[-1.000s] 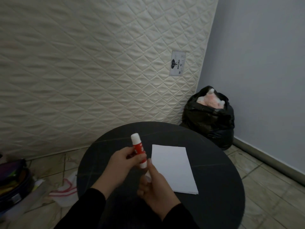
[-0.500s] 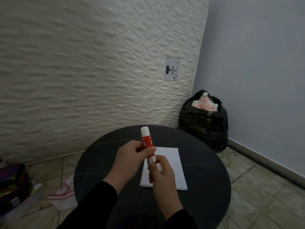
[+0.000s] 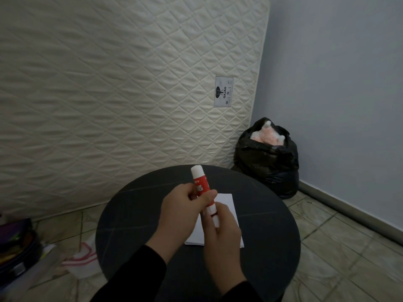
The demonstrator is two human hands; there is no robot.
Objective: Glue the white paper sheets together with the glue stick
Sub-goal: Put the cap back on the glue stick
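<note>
A red and white glue stick (image 3: pixel 201 186) is held tilted above the middle of a round black bench (image 3: pixel 135 214). The left hand (image 3: pixel 181 211) grips its red body; the right hand (image 3: pixel 220 234) pinches its lower white end. White paper sheets (image 3: pixel 229 203) lie flat beneath both hands.

I am reading two texts. First: the glue stick (image 3: pixel 200 182), red-bodied, is showing white lettering that looks like "GLUE STICK", partly covered by the left hand (image 3: pixel 182 209); a smaller word above it is staying too blurred to read. Second: the label (image 3: pixel 224 91) on the quilted mattress (image 3: pixel 122 90) is showing "GAJAH" beside a dark emblem; its finer print is unreadable.
</note>
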